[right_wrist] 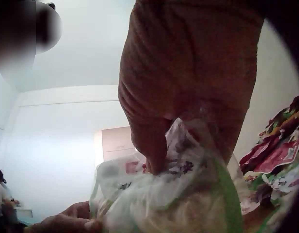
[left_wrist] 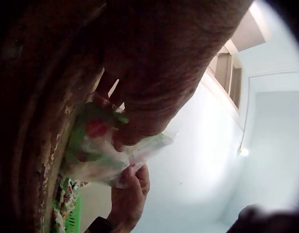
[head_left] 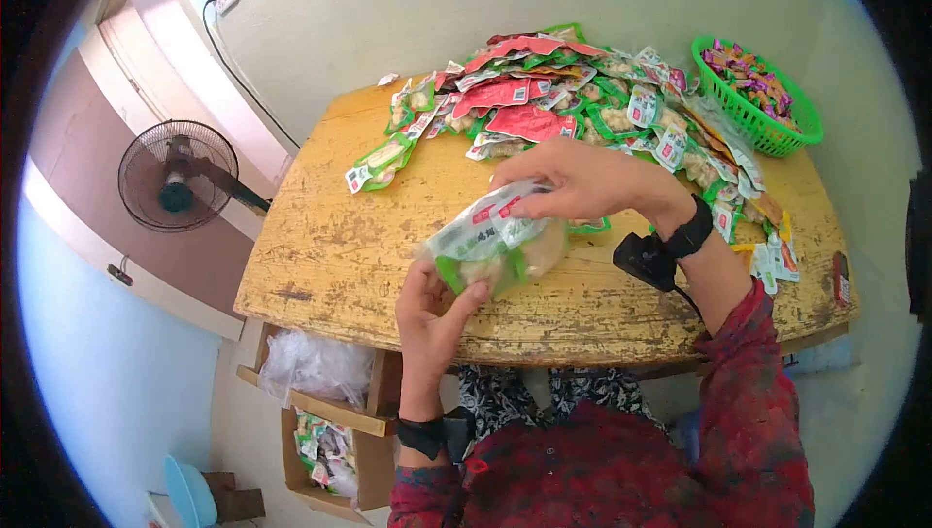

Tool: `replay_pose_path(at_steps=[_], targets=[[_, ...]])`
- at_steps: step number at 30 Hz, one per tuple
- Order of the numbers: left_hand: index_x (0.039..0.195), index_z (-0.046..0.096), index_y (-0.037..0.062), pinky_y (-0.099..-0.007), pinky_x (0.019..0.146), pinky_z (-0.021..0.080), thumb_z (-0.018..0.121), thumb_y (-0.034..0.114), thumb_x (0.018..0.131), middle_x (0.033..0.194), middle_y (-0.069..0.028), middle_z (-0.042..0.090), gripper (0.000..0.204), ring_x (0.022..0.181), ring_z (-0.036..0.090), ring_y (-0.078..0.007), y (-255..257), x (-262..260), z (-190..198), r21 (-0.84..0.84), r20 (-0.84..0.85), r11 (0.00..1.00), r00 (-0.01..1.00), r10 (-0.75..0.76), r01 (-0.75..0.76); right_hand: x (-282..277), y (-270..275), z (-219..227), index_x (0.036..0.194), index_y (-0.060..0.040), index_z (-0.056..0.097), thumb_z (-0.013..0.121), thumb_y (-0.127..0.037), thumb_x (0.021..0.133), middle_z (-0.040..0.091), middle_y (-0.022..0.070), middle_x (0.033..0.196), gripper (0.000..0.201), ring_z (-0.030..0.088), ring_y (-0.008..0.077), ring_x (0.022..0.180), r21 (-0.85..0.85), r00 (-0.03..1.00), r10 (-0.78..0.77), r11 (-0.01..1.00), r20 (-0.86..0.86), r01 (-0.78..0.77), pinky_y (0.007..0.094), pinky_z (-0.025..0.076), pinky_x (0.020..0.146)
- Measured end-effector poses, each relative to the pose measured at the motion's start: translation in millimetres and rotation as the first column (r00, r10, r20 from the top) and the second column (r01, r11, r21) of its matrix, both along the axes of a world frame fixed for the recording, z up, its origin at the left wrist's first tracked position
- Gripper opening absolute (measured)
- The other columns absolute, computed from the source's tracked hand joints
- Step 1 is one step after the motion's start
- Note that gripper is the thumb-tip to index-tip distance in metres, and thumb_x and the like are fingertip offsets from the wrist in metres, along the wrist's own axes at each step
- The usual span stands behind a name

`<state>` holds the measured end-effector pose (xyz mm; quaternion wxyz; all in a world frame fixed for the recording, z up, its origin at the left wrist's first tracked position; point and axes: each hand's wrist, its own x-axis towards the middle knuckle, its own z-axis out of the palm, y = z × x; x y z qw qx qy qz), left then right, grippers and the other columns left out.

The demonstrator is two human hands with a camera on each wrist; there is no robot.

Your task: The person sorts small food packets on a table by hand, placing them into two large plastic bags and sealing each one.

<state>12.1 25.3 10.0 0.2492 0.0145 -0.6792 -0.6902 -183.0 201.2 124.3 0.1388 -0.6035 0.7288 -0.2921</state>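
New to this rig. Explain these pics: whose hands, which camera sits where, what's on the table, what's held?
There's no robot: a person works bare-handed. The wide picture is from a camera worn on the head, looking forward and down. The others come from the left wrist camera and right wrist camera; in each, the big dark shape up close is that wrist's own hand.

On the wooden table lies a heap of packets, with a green basket of small wrapped pieces at the far right.

Both hands hold one green-and-white packet: the left hand grips its lower part, and the right hand pinches near its upper edge. Its exact contents are hard to tell.
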Motion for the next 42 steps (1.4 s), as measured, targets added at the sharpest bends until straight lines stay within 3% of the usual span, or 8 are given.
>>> replay_pose_path(at_steps=[10,14,20,25,30,33,40,42], targets=[[0.129,0.055,-0.0024,-0.0329,0.096,0.052,0.072,-0.001,0.093,0.120,-0.0122,0.070,0.040,0.110,0.067,-0.0181,-10,1,-4,0.109,0.007,0.987,0.993,-0.119,0.118,4,-1,-11,0.131,-0.0007,0.065,0.082,-0.029,0.085,0.072,0.0141,0.118,0.056,0.068,0.0224,0.109,-0.190,0.987,0.157,0.969,-0.020,-0.158,0.0377,0.052,0.093],[0.130,0.055,-0.0012,-0.0333,0.096,0.052,0.074,-0.002,0.092,0.122,-0.0116,0.069,0.043,0.112,0.066,-0.0185,-12,0,-5,0.082,-0.001,0.986,0.989,-0.145,0.145,-1,-1,-7,0.124,-0.0021,0.070,0.082,-0.030,0.085,0.075,0.0124,0.103,0.050,0.069,0.0212,0.094,0.046,0.983,0.168,0.984,0.073,-0.172,0.0374,0.054,0.082],[0.149,0.045,-0.0022,-0.0396,0.110,0.046,0.071,-0.001,0.089,0.142,-0.0151,0.059,0.065,0.130,0.057,-0.0256,-17,1,-10,-0.001,0.114,0.985,0.979,-0.171,0.173,26,36,-13,0.114,-0.0033,0.074,0.079,-0.026,0.087,0.076,0.0096,0.092,0.036,0.068,0.0164,0.081,0.015,0.992,-0.106,0.994,-0.063,0.107,0.0346,0.054,0.077],[0.160,0.032,-0.0005,-0.0403,0.115,0.039,0.064,0.010,0.091,0.136,-0.0227,0.063,0.077,0.129,0.058,-0.0270,-7,3,3,-0.160,0.085,0.953,0.966,-0.246,0.257,68,148,1,0.120,-0.0054,0.075,0.074,-0.018,0.094,0.078,0.0049,0.106,0.029,0.068,0.0106,0.095,-0.185,0.919,-0.355,0.905,0.173,0.384,0.0305,0.055,0.087],[0.161,0.032,0.0013,-0.0392,0.117,0.035,0.063,0.007,0.091,0.128,-0.0197,0.067,0.076,0.130,0.058,-0.0265,2,7,8,-0.229,0.166,0.946,0.967,-0.192,0.228,138,285,27,0.133,-0.0027,0.067,0.072,-0.016,0.096,0.073,0.0027,0.119,0.040,0.065,0.0105,0.110,-0.173,0.509,-0.807,0.478,0.301,0.861,0.0290,0.051,0.099],[0.161,0.031,0.0003,-0.0387,0.118,0.035,0.061,0.006,0.094,0.128,-0.0184,0.067,0.073,0.132,0.056,-0.0258,5,10,6,-0.258,0.157,0.940,0.970,-0.188,0.224,178,374,27,0.124,-0.0011,0.073,0.075,-0.025,0.095,0.074,0.0010,0.107,0.037,0.064,0.0108,0.107,-0.170,0.397,-0.859,0.360,0.323,0.917,0.0268,0.048,0.098],[0.161,0.030,-0.0010,-0.0378,0.118,0.034,0.058,0.010,0.100,0.128,-0.0179,0.069,0.067,0.133,0.056,-0.0259,-3,6,1,-0.341,0.147,0.904,0.964,-0.220,0.258,260,501,-28,0.121,-0.0031,0.076,0.077,-0.028,0.093,0.076,0.0010,0.110,0.037,0.064,0.0099,0.103,0.413,-0.094,-0.996,-0.082,0.008,0.907,0.0298,0.049,0.095],[0.161,0.030,-0.0013,-0.0380,0.119,0.034,0.057,0.009,0.101,0.128,-0.0179,0.068,0.066,0.133,0.057,-0.0260,-5,6,0,-0.362,0.144,0.897,0.966,-0.216,0.255,268,552,-87,0.114,-0.0031,0.076,0.079,-0.028,0.090,0.075,-0.0001,0.095,0.035,0.063,0.0121,0.092,0.503,-0.061,-0.998,-0.067,-0.029,0.862,0.0332,0.050,0.089]])
